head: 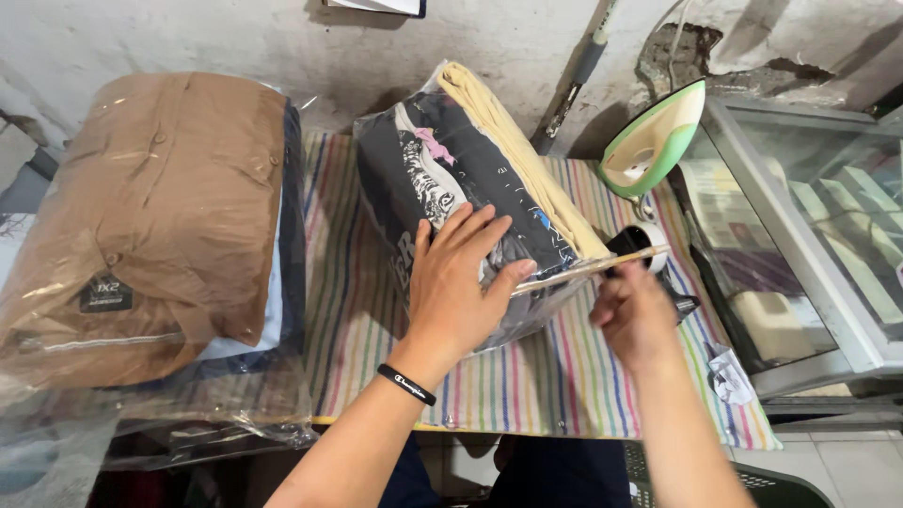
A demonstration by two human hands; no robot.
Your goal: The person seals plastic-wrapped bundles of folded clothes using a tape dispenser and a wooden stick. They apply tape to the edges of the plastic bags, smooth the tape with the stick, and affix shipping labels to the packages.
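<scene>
Striped cloth (527, 376) covered the board below a cracked plaster wall (188, 38). At its centre lay a clear plastic bag (527, 315) of folded shirts, dark printed fabric under a cream layer (517, 141). Left hand (461, 282) pressed flat on the bag, fingers spread. Right hand (632, 315) gripped a thin flat stick (588, 268) at the bag's edge. A green iron (654, 141) stood upright nearby; a bagged brown shirt (150, 216) lay left.
</scene>
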